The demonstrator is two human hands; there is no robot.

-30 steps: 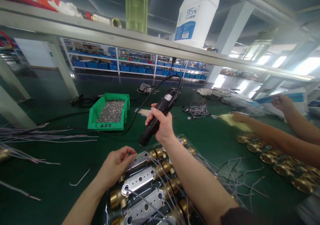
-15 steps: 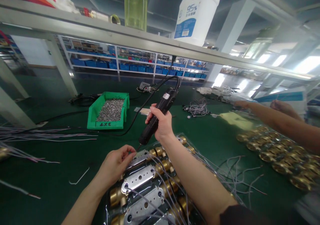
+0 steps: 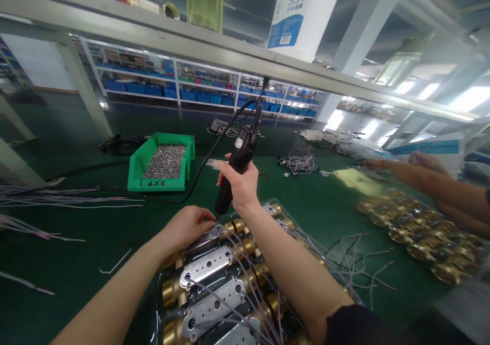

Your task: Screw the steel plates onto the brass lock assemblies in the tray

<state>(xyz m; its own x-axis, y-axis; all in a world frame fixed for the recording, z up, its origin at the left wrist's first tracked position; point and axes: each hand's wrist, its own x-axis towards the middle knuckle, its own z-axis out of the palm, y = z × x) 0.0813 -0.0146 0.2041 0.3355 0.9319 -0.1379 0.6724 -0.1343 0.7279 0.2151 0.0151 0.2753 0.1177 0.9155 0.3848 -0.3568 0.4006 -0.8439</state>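
Note:
My right hand (image 3: pixel 243 181) is wrapped round a black electric screwdriver (image 3: pixel 238 156), tilted with its bit pointing down. The bit meets the far silver plate (image 3: pixel 210 234), which lies on a brass fitting. Beside the bit, the fingers of my left hand (image 3: pixel 191 226) are pinched together over that plate; what they hold, if anything, is hidden. Nearer to me, more brass fittings (image 3: pixel 170 292) sit in a clear plastic tray (image 3: pixel 156 317), several topped by silver plates (image 3: pixel 205 267) with grey cables (image 3: pixel 214 300) coming out.
A green bin (image 3: pixel 156 184) of small screws stands at the left, near loose grey wires (image 3: pixel 72 202). Grey cables lie bundled (image 3: pixel 300 160) beyond the tray. Another person's arms (image 3: pixel 424 179) reach over brass fittings (image 3: pixel 401 227) at the right. A shelf beam (image 3: pixel 229 51) crosses overhead.
The screwdriver has become more upright, its bit now down at the plate near my left fingers. My left hand has turned slightly and stays at the plate's end. The view has shifted a little.

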